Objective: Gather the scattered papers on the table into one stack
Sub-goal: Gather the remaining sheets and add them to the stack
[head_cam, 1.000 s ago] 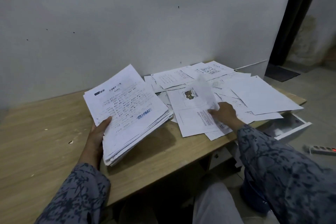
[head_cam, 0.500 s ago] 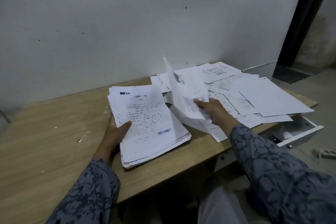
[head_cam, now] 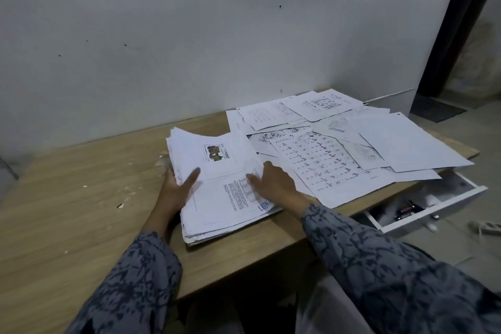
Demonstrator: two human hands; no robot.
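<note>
Sleeves in grey patterned cloth nearest. Left hand (head_cam: 177, 189) grips the thick stack of white printed papers (head_cam: 217, 192) at its left edge, thumb on top. Right hand (head_cam: 273, 183) lies flat, fingers spread, on the stack's right side. Stack rests on the light wooden table (head_cam: 81, 198). Beyond, loose white printed sheets (head_cam: 339, 149) lie scattered, overlapping, up to the grey wall (head_cam: 217, 35).

White printed papers (head_cam: 339, 149), tan wooden table (head_cam: 67, 198), grey-blue mottled sleeves (head_cam: 379, 266).

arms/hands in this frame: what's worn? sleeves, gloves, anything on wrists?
Both arms wear long grey-blue fabric sleeves with a dark, blotchy marbled print, ending at the wrists. The left hand and right hand are bare: no gloves, and no rings, watch or bands visible. No cables or markers on either arm.
</note>
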